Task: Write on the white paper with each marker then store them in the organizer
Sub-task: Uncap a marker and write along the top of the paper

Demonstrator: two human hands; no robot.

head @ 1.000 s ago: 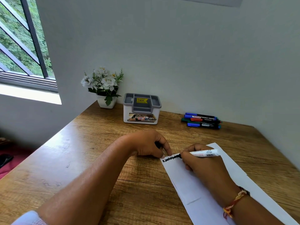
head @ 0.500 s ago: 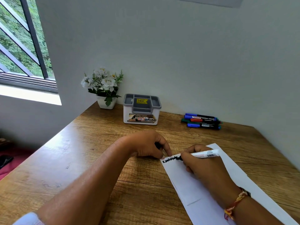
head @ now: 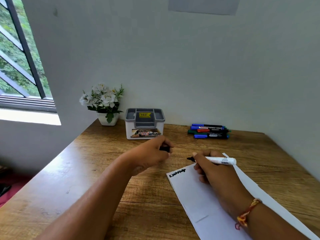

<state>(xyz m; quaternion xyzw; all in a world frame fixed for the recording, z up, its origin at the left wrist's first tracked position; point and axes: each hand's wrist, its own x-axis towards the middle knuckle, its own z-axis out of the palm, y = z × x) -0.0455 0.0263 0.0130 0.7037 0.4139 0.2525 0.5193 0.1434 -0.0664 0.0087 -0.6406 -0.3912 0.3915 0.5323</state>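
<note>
The white paper (head: 195, 191) lies on the wooden desk at the lower right, with black writing along its top left edge. My right hand (head: 213, 174) grips a white-barrelled black marker (head: 220, 160), its uncapped black tip lifted clear of the paper and pointing left. My left hand (head: 150, 155) hovers above the desk left of the paper and holds a small black cap (head: 164, 149) in its curled fingers. The white and grey organizer (head: 144, 123) stands at the back by the wall. Several capped markers (head: 208, 131) lie in a pile to its right.
A small white pot of white flowers (head: 104, 104) stands left of the organizer in the corner. The wall closes the desk (head: 97, 170) at the back and right. A window lies to the far left.
My right hand has lifted the marker off the paper and moved up. My left hand has left the paper's corner and risen toward the organizer with the cap.
</note>
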